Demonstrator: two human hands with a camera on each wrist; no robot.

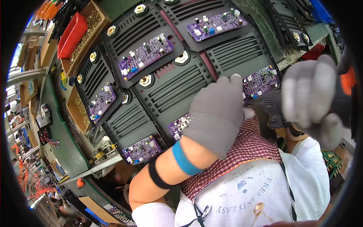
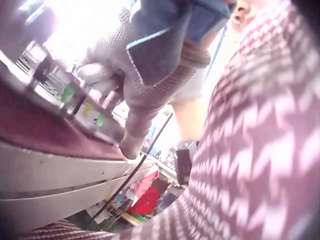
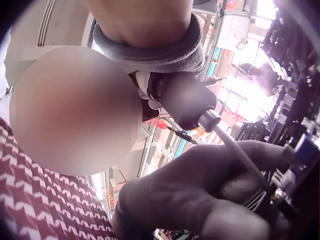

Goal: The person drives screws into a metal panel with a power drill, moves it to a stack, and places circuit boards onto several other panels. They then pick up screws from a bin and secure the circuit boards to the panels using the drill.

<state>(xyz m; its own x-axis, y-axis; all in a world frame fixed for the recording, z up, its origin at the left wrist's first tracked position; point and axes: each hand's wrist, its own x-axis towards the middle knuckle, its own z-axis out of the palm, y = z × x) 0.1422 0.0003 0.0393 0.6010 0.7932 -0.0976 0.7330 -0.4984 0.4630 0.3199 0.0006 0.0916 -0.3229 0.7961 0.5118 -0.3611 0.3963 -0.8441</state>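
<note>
In the head view, my right hand (image 1: pixel 310 94), gloved in grey and blurred, grips a dark power screwdriver (image 1: pixel 270 103) with an orange part. Its long bit (image 3: pixel 240 155) points at a purple circuit board (image 1: pixel 261 81) on a black slotted panel. My left hand (image 1: pixel 217 109), also in a grey glove, lies bent at that board's near end. In the right wrist view, this hand's finger and thumb flank the bit's tip; I cannot tell whether they pinch anything. Several more panels with purple boards, such as this one (image 1: pixel 145 56), lie around, some with large hex nuts (image 1: pixel 181 57).
A red tray (image 1: pixel 72 34) stands in a wooden box (image 1: pixel 99 12) of small brass parts, at the upper left. Another wooden box (image 1: pixel 78 109) sits below it. More black panels (image 1: pixel 289 22) lie at the upper right. A checked apron (image 1: pixel 245 138) covers the person's front.
</note>
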